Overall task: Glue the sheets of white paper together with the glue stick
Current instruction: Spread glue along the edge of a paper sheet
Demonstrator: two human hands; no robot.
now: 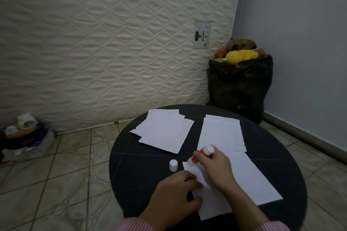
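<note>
A round black table (pixel 131 170) holds several sheets of white paper. My right hand (pixel 216 167) grips a red and white glue stick (pixel 201 154), tilted with its tip touching the top left corner of the near sheet (pixel 253 180). My left hand (pixel 176 193) presses flat on that sheet's left edge. The glue stick's white cap (pixel 173 165) stands upright on the table, left of the sheet. A loose pile of sheets (pixel 165 131) lies at the far left of the table. Another sheet (pixel 221 131) lies at the far right.
A quilted white mattress (pixel 112 43) leans against the wall behind the table. A black bag of plush toys (pixel 240 84) stands in the corner. Clutter in a clear container (pixel 24 137) sits on the tiled floor at left.
</note>
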